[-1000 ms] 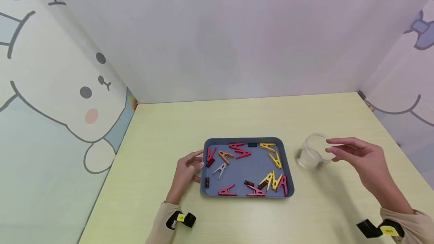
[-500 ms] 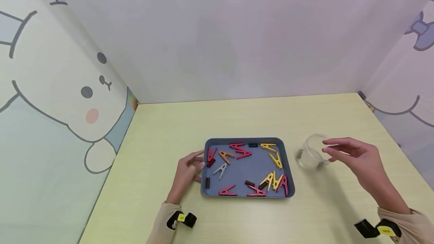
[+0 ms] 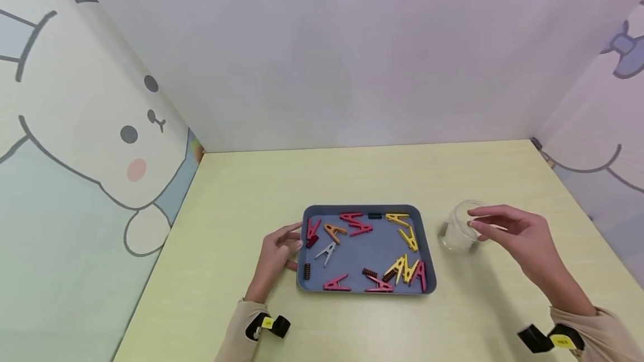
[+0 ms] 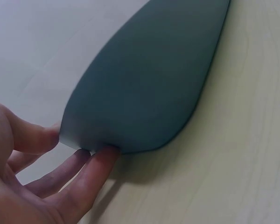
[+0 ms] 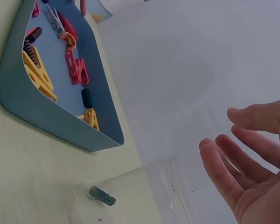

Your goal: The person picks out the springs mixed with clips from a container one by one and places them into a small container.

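Observation:
A grey-blue tray point(image 3: 362, 293) lies on the table with several A-shaped plastic clips, red, yellow, orange point(image 3: 333, 232) and grey point(image 3: 327, 252), and several dark ribbed pieces like springs point(image 3: 374, 215). My left hand point(image 3: 275, 250) holds the tray's left side; in the left wrist view, thumb and fingers meet its wall point(image 4: 144, 84). A clear jar point(image 3: 457, 233) stands right of the tray. Above its right side hovers my right hand point(image 3: 518, 239), fingers loosely bent with nothing between them. One dark ribbed piece point(image 5: 102, 195) shows through the jar in the right wrist view.
The pale wooden table point(image 3: 251, 183) meets a plain whitish wall point(image 3: 327, 71) at the back. Side panels carry cartoon animals point(image 3: 110, 144). Each wrist wears a black camera mount point(image 3: 548, 339) over a beige sleeve.
My right hand has drifted left, closer over the jar's mouth. The left hand and the tray stay where they were, and the clips lie unmoved.

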A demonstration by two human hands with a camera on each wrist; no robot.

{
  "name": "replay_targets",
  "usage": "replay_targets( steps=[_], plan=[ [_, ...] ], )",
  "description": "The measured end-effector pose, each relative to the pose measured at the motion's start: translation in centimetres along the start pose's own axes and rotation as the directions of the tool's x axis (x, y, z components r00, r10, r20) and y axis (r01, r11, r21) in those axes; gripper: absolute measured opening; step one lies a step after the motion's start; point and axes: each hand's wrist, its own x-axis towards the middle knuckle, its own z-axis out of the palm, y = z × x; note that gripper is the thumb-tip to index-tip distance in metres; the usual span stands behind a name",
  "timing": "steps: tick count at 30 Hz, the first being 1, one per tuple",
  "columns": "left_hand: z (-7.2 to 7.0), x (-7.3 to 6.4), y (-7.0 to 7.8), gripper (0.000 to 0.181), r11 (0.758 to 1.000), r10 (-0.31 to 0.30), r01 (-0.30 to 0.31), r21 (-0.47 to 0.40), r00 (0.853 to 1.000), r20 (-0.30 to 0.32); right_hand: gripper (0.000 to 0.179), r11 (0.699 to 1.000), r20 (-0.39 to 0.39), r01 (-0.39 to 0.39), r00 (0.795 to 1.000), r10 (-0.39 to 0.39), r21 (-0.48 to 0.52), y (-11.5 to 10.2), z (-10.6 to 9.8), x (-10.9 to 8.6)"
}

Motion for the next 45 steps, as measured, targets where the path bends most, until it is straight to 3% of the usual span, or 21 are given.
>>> replay_targets(
  steps=[17,31,45],
  plan=[
    [0.0,0.0,0.0,0.043,1.0,0.005,-0.005,-0.002,1.0,0.002,0.028,0.996,0.032,-0.023,0.999,0.026,-0.084,-0.2,1.1,0.5],
    [-0.1,0.1,-0.2,0.044,1.0,0.001,0.0,-0.02,1.0,0.017,0.025,0.967,0.036,-0.006,0.999,0.016,-0.256,0.1,2.5,1.3],
    [0.0,0.0,-0.1,0.043,1.0,0.003,-0.003,0.01,1.0,0.003,0.024,0.956,0.061,-0.009,0.998,0.028,-0.294,0.6,3.6,1.9]
  ],
)
